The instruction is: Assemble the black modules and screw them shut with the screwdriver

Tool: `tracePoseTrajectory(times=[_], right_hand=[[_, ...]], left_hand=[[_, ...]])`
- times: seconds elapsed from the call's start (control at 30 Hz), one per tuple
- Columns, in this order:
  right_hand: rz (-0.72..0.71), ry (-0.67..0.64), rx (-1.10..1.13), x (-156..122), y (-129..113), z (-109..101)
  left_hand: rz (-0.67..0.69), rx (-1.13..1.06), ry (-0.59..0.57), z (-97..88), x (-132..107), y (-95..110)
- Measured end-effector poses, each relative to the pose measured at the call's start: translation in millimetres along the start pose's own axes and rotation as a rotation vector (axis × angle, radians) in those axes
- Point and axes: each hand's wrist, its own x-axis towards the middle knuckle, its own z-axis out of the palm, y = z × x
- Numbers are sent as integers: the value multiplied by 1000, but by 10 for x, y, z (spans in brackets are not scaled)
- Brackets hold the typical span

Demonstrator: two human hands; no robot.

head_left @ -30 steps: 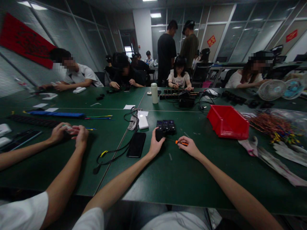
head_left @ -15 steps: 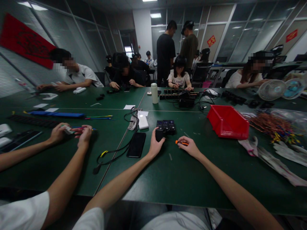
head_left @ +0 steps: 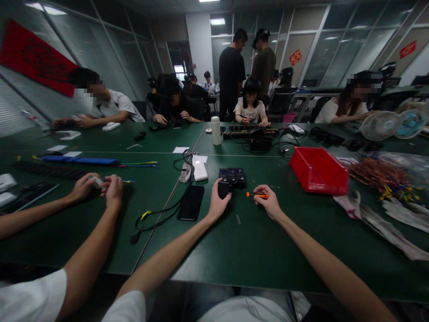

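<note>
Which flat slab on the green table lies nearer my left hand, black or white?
The glossy black rectangular phone, just left of your left hand; the white rectangular slab sits farther back, beside the cables.

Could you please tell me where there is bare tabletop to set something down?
Bare green tabletop lies between the forearms, nearer than the left hand gripping a small black block and the right hand holding an orange-handled screwdriver. Crowded: black phone and cables leftward; red plastic bin rightward.

no legible text (red banners [head_left: 33, 56] too blurred)
</note>
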Motion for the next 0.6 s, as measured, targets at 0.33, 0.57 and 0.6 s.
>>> tracePoseTrajectory(times=[0.33,0.57,0.6], right_hand=[[68,17,146,15,-50,27],[61,22,42,6,-87,38],[58,28,33,7,-84,37]], left_hand=[[-4,7,22,-9,0,5],[-5,2,35,-15,-1,7],[-6,3,35,-16,-1,7]])
